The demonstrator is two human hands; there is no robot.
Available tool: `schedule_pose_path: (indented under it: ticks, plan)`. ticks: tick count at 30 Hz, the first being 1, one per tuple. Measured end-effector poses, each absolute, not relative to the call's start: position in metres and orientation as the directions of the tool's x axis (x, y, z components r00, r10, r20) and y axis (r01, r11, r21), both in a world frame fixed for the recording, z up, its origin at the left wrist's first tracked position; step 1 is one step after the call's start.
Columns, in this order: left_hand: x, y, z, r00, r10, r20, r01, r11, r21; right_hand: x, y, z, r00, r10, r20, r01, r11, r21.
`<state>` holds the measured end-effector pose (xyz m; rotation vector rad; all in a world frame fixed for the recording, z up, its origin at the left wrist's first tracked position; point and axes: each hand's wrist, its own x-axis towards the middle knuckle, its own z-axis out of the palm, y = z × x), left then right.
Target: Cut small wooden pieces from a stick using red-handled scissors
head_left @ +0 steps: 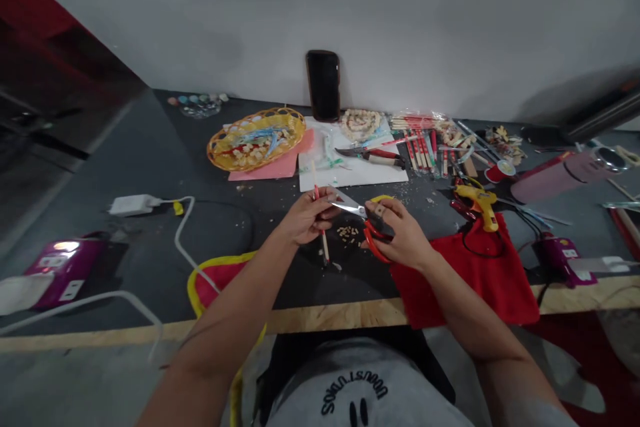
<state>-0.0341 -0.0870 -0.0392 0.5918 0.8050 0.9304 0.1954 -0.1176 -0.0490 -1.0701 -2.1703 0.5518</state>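
Over one tabletop (290, 287), two hands (310, 217) (400, 233) hold scissors (361, 211) and one stick (325, 247).

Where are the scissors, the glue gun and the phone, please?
Scissors (361, 211): head view, at the blades' pivot.
Glue gun (478, 199): head view, on its yellow body.
Phone (324, 86): head view, on its dark front.

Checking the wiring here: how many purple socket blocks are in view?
2: one purple socket block at the far left of the picture, the other socket block on the right, beside the red cloth.
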Motion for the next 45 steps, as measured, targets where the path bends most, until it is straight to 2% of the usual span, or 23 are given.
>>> schedule_pose_path:
  ticks: [12,17,23,33,36,42,45]
  plan:
    - [-0.032,-0.087,-0.043,0.429,0.809,-0.403,-0.379,0.566,0.732,0.202,-0.121,-0.064,-0.45,0.825,0.342,0.47,0.545,-0.694]
    - [-0.033,-0.089,-0.043,0.41,0.804,-0.43,-0.326,0.57,0.755,0.203,-0.122,-0.065,-0.465,0.827,0.314,0.47,0.532,-0.704]
    - [-0.034,-0.091,-0.04,0.452,0.791,-0.412,-0.326,0.576,0.749,0.204,-0.123,-0.064,-0.492,0.811,0.316,0.406,0.535,-0.741]
    - [-0.034,-0.09,-0.043,0.419,0.808,-0.415,-0.302,0.555,0.775,0.206,-0.123,-0.074,-0.469,0.823,0.322,0.52,0.551,-0.652]
    - [-0.038,-0.088,-0.041,0.412,0.797,-0.443,-0.199,0.553,0.809,0.21,-0.121,-0.073,-0.452,0.832,0.323,0.542,0.543,-0.641]
    - [-0.041,-0.082,-0.042,0.347,0.761,-0.548,0.244,0.49,0.837,0.222,-0.109,-0.065,-0.173,0.917,0.359,0.67,0.377,-0.64]
    - [-0.039,-0.081,-0.046,0.329,0.757,-0.565,0.344,0.462,0.818,0.223,-0.106,-0.065,-0.165,0.924,0.344,0.677,0.36,-0.642]
